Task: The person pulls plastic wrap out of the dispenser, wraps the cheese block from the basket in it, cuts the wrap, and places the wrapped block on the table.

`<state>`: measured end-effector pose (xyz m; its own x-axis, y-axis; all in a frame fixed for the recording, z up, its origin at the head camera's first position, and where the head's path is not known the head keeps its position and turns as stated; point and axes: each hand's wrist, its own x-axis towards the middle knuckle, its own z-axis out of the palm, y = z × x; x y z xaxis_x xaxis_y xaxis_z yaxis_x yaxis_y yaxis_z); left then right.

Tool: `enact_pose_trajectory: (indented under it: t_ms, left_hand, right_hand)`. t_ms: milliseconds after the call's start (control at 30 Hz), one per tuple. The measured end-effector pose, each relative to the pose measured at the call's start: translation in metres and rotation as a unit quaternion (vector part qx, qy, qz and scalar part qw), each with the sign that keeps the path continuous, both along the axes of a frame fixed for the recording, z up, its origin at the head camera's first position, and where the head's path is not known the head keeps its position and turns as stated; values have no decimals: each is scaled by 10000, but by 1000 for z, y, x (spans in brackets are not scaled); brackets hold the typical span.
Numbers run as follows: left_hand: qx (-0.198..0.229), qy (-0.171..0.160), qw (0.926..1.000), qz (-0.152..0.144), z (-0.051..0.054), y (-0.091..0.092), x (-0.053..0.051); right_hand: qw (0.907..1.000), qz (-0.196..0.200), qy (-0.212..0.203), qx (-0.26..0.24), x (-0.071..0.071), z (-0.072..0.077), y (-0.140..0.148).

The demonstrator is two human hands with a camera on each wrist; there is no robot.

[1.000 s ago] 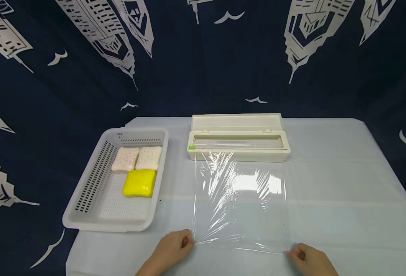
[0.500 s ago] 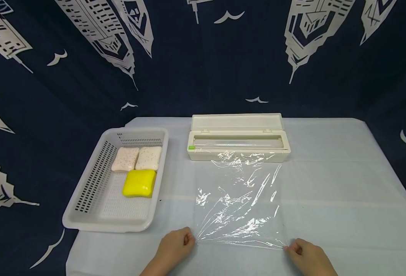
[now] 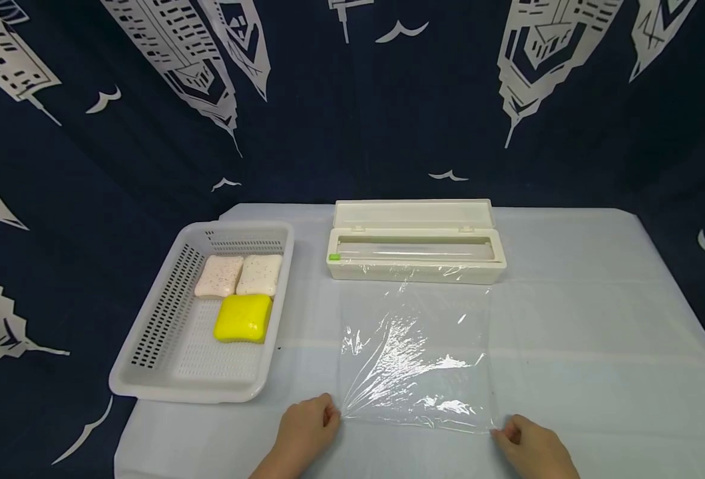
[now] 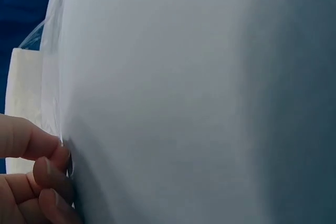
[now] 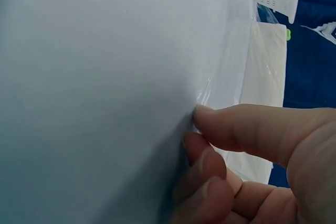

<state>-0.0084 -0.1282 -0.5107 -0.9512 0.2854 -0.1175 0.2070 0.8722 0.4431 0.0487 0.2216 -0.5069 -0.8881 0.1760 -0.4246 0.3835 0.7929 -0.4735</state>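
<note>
A clear sheet of cling film (image 3: 415,359) stretches from the cream dispenser box (image 3: 418,273) toward the front of the table. My left hand (image 3: 306,429) pinches its near left corner between thumb and curled fingers. The near right corner is pinched by my right hand (image 3: 534,447). In the left wrist view the film (image 4: 51,77) runs up from the fingertips toward the box. The right wrist view shows the thumb and fingers meeting at the film's edge, with the box (image 5: 265,72) beyond. The box lid (image 3: 412,214) stands raised, and a film roll (image 3: 415,251) lies inside.
Left of the film stands a white perforated basket (image 3: 202,392). It holds a pinkish soap bar (image 3: 219,276), a speckled cream bar (image 3: 259,274) and a yellow bar (image 3: 243,318). A white cloth covers the table (image 3: 592,332); a dark patterned curtain (image 3: 352,120) hangs behind.
Both hands have shifted slightly inward, the right one also a little away from me. The film between them has slackened and its bright creases have changed. The box and basket have stayed put.
</note>
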Motion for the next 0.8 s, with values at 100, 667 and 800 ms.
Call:
enact_pose_trajectory:
  t_ms: [100,667,800]
  left_hand:
    - [-239,164,9996,-28,-1,0,0]
    - [65,1529,9875,375,28,-6,-15]
    - [711,1638,9829,443,59,-8,-26]
  right_hand:
    - [9999,-72,-67,35,-2,0,-2]
    - [9951,-848,513,-2,0,-5,-12]
    - [9938,-979,514,-71,4,-8,-8]
